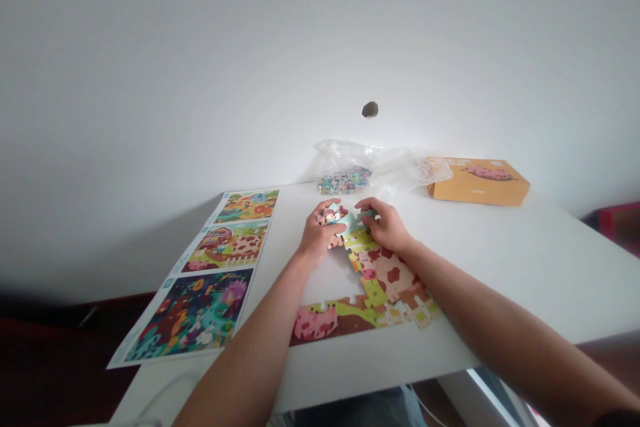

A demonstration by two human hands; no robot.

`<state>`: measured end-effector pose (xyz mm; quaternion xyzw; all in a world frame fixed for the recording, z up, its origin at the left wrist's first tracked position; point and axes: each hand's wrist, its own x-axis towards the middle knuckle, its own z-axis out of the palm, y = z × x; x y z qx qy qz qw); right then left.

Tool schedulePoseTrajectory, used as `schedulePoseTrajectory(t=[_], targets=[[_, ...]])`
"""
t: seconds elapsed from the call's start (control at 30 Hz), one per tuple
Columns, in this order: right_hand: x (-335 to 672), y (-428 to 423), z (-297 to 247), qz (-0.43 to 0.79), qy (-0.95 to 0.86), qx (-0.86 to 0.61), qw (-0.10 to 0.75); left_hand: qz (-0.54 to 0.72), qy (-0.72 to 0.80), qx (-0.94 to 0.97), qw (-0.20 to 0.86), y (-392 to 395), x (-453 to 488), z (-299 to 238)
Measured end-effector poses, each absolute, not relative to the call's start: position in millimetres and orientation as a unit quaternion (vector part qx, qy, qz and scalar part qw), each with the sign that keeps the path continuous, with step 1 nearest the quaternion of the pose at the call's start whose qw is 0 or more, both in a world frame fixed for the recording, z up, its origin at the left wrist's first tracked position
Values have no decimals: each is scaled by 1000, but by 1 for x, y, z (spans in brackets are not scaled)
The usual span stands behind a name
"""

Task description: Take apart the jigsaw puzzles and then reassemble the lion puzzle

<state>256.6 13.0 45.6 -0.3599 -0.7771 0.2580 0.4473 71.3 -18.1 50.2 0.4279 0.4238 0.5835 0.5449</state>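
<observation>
A partly joined jigsaw puzzle (380, 280) with a brown-spotted cow and a pink pig lies on the white table (525, 267). My left hand (320, 230) is curled around a small pinkish puzzle piece (332, 217) at the puzzle's top edge. Close beside it, my right hand (387, 223) pinches a pale green piece (364, 215), fingers bent, resting on the puzzle's upper part. The two hands almost touch.
A printed guide sheet (210, 273) with three colourful pictures lies at the left, overhanging the table edge. A clear plastic bag (370, 170) with loose pieces sits at the back by the wall. An orange puzzle box (477, 181) stands at the back right.
</observation>
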Motion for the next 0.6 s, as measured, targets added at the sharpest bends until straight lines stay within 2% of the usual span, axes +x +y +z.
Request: schedulePoseTrajectory(t=[0.17,0.3,0.43,0.5,0.6], targets=[[260,7,50,264,-771,-325,480,567,439,437,543,-21,70,55],[258,10,50,197,-776,-356,483,552,401,436,587,-23,68,59],[258,12,52,145,-793,-370,462,584,403,394,585,-20,67,59],[258,11,53,157,-791,-355,472,611,410,354,577,-17,66,58],[258,9,52,257,-756,-331,503,635,423,317,563,-15,65,59]])
